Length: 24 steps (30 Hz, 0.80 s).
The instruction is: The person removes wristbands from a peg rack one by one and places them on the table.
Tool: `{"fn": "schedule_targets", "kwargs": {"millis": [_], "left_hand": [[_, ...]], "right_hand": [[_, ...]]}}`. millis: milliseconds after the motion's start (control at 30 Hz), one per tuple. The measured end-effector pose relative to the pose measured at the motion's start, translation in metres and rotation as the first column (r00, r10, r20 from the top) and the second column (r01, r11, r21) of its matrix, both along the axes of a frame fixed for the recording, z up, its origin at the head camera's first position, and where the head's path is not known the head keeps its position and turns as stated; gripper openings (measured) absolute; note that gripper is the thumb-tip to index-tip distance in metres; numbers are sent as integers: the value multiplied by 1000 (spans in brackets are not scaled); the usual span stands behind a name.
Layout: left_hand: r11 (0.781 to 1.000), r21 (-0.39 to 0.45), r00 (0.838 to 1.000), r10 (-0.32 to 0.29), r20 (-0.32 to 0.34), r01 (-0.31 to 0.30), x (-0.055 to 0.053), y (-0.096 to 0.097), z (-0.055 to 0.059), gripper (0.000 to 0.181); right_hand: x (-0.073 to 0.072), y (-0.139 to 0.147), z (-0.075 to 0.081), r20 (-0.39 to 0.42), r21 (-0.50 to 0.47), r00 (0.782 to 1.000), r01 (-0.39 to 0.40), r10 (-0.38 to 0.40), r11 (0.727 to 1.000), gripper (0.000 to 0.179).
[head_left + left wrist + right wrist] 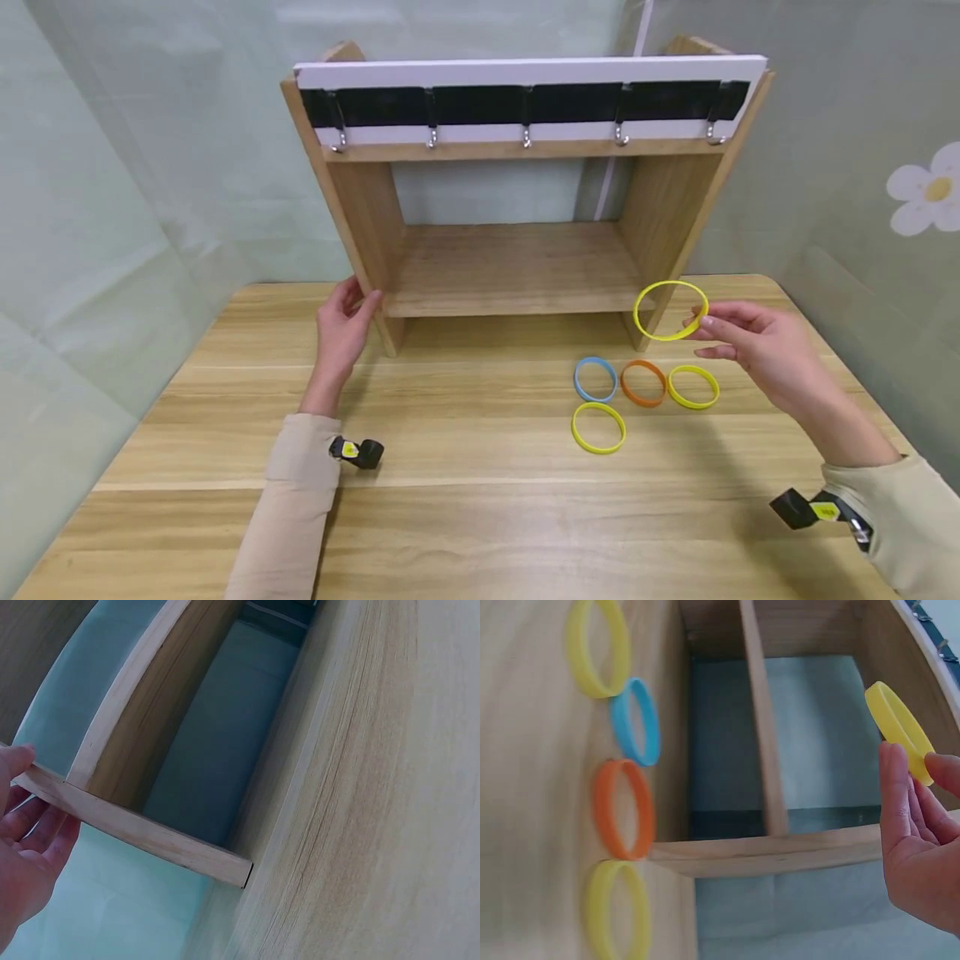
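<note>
My right hand (pixel 765 342) pinches a yellow wristband (pixel 663 338) between thumb and fingers, raised off the table beside the right side panel of a wooden shelf (pixel 517 304). In the right wrist view the band (pixel 900 727) tilts above the fingertips. My left hand (pixel 343 329) grips the front edge of the shelf's left side panel, thumb on one face and fingers on the other (pixel 56 825). On the table lie a blue wristband (pixel 576 381), an orange wristband (pixel 647 404) and a yellow wristband (pixel 693 406) in a row, with another yellow one (pixel 598 451) in front of the blue.
Across the shelf's top front runs a white board (pixel 480 73) with a black strip and several metal hooks (pixel 527 137). The shelf stands at the back of a wooden table (pixel 480 517). Pale cloth (pixel 150 167) hangs behind and beside it.
</note>
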State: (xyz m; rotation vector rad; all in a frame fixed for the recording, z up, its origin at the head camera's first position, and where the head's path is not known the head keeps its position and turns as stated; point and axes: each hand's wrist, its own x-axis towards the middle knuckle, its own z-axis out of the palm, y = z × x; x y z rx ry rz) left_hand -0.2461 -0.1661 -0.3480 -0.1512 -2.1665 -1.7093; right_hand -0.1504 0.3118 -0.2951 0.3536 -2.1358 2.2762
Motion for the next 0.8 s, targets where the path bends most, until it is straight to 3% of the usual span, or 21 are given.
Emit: {"fn": "schedule_targets", "kwargs": {"millis": [333, 600, 800], "left_hand": [[1000, -21, 1000, 9, -22, -9, -7, -4, -9, 46], [1000, -15, 1000, 7, -5, -7, -7, -4, -9, 47], [1000, -16, 1000, 9, -8, -9, -7, -2, -8, 46]], "right_hand": [[15, 16, -34, 104, 174, 995, -14, -5, 985, 18], [24, 28, -60, 167, 251, 984, -100, 59, 963, 19], [28, 32, -75, 292, 337, 948, -225, 126, 914, 45]]}}
